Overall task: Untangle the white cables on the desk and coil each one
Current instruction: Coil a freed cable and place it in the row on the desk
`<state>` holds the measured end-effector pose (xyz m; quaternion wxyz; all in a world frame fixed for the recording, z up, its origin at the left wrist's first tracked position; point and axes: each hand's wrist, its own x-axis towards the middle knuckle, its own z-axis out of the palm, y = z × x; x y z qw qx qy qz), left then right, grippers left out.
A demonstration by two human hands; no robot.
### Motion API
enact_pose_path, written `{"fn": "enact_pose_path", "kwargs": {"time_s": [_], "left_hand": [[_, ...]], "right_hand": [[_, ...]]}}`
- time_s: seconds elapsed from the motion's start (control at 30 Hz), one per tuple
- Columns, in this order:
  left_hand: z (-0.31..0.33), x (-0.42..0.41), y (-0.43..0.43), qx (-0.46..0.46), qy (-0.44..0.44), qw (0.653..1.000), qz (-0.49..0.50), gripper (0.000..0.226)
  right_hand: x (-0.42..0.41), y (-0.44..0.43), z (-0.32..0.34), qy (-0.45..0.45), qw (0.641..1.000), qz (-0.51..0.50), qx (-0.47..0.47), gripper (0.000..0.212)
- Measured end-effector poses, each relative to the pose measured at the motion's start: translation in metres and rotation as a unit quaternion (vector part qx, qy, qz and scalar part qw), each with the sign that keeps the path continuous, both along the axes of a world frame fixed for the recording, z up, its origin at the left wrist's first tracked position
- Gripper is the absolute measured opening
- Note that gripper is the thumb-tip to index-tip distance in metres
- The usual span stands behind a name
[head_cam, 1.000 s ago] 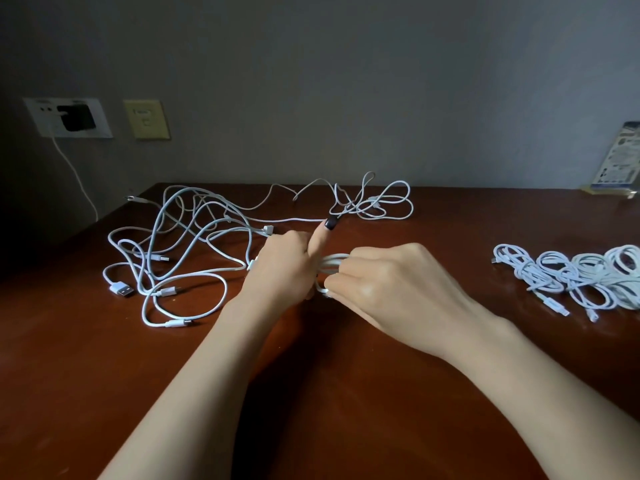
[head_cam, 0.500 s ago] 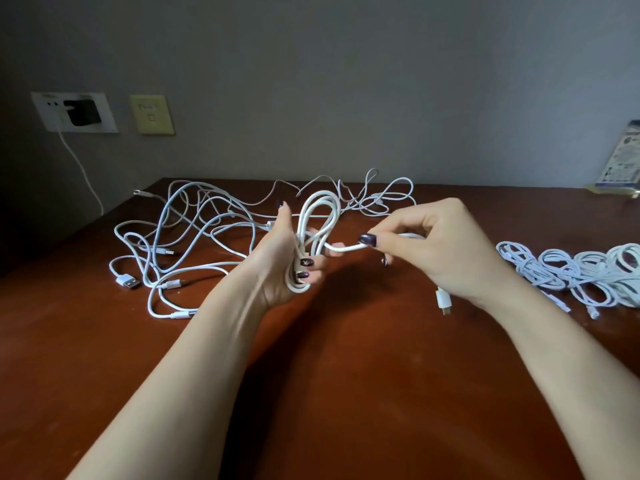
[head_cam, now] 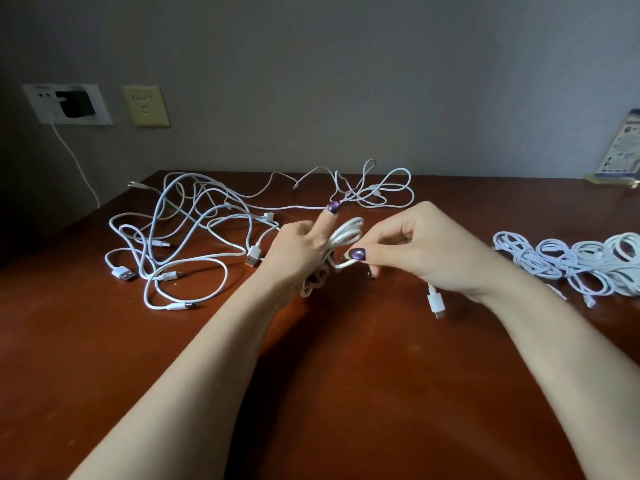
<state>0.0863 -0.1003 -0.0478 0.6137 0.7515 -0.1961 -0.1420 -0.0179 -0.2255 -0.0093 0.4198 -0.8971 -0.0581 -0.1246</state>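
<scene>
Since half a second ago the hands have drawn closer together, and the coil [head_cam: 346, 232], which stood as a tall loop above the left hand [head_cam: 298, 249], now sits lower and leans toward the right hand [head_cam: 426, 252]. The left hand has turned its back to the camera; it grips the white coil in curled fingers, with one finger raised straight. The right hand pinches the loose tail [head_cam: 341, 264] of the same cable between thumb and fingers, just beside the coil. That tail's connector [head_cam: 435, 304] hangs below the right wrist, above the worktop [head_cam: 346, 375].

Both hands are held over the middle of the brown worktop. To the left lies a spread tangle of white cables [head_cam: 180, 233], several of its plugs showing. A smaller loose knot of cable [head_cam: 377, 188] lies behind the hands near the far edge. Well apart at the right edge sits a row of finished coils [head_cam: 585, 265], touching one another.

On the grey wall at left, a white socket plate [head_cam: 34, 103] holds a black charger [head_cam: 74, 103], and a white lead [head_cam: 76, 164] drops from it. A beige plate [head_cam: 145, 105] is beside it. A printed packet [head_cam: 623, 147] leans against the wall at far right.
</scene>
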Motion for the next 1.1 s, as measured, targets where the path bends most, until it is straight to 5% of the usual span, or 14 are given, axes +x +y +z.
{"fn": "enact_pose_path", "kwargs": {"time_s": [0.17,0.23,0.37,0.7,0.93,1.1], "left_hand": [[-0.006,0.0,0.0,0.181,-0.302,0.936,0.013,0.021],[-0.006,-0.001,0.0,0.165,-0.323,0.931,-0.035,0.002],[-0.001,-0.011,-0.002,0.09,-0.34,0.931,-0.101,0.014],[0.008,-0.028,-0.003,-0.074,-0.197,0.967,-0.14,0.064],[0.013,-0.033,-0.003,-0.167,-0.089,0.972,-0.137,0.055],[0.012,-0.021,-0.003,-0.234,-0.045,0.969,-0.071,0.032]], "right_hand": [[-0.001,0.009,-0.003,-0.057,0.995,-0.003,-0.076,0.024],[0.0,0.011,-0.003,-0.093,0.992,-0.017,-0.078,0.024],[0.0,0.001,0.002,-0.141,0.988,-0.031,-0.046,0.023],[0.002,-0.012,0.005,-0.143,0.979,-0.052,0.138,0.014],[0.016,-0.015,-0.008,-0.03,0.952,-0.119,0.279,0.023],[0.026,-0.011,-0.022,0.063,0.864,-0.097,0.49,0.026]]}}
